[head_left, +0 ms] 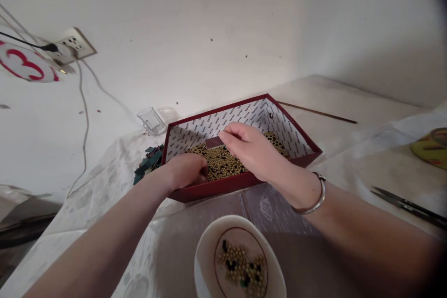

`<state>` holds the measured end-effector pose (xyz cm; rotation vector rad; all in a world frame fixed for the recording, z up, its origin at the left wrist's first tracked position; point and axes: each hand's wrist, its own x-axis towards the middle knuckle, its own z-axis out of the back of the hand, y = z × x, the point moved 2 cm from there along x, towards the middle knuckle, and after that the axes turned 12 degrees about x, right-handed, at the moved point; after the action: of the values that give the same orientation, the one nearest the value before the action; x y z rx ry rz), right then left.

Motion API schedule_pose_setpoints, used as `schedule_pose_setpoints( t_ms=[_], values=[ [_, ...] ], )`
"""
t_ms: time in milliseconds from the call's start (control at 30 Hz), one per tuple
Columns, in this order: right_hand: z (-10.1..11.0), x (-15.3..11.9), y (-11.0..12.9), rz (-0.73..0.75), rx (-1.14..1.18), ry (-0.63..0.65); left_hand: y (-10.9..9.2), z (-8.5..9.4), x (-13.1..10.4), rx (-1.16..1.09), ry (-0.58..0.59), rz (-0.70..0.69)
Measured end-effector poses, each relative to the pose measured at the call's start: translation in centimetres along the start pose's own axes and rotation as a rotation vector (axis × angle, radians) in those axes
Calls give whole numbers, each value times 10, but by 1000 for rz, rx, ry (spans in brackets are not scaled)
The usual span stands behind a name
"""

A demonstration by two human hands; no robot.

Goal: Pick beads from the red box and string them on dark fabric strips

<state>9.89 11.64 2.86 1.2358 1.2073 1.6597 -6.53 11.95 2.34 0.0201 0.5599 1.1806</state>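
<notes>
A red box (216, 188) with a white printed lining holds many small gold and black beads (223, 164). My right hand (244, 145), with a metal bangle at the wrist, is closed on a small dark reddish-brown card (213, 142) above the beads. Over the near left corner of the box, my left hand (188, 170) reaches in with curled fingers at the beads; what it holds, if anything, is hidden. Closer to me, a white bowl (201, 260) contains a smaller amount of gold and dark beads.
Left of the box lie dark green scraps (148, 164), with a glass mug (152, 121) behind. A thin brown stick (317, 112) lies at the back right. Dark scissors (407, 204) and a yellow roll (431, 149) are at the right. Cables hang from a wall socket (75, 42).
</notes>
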Motion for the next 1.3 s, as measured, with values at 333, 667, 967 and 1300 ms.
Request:
schedule_pose_setpoints(
  t_ms=[333, 667, 967, 1300],
  values=[
    [0, -1, 0, 9, 6, 10, -11, 1, 4, 108, 98, 28],
    [-1, 0, -1, 13, 23, 27, -8, -6, 6, 127, 81, 52],
    [-1, 1, 0, 2, 55, 32, 15, 21, -31, 18, -473, 311],
    [-3, 1, -6, -13, 130, 30, -38, 28, -52, -32, -1356, 238]
  ],
)
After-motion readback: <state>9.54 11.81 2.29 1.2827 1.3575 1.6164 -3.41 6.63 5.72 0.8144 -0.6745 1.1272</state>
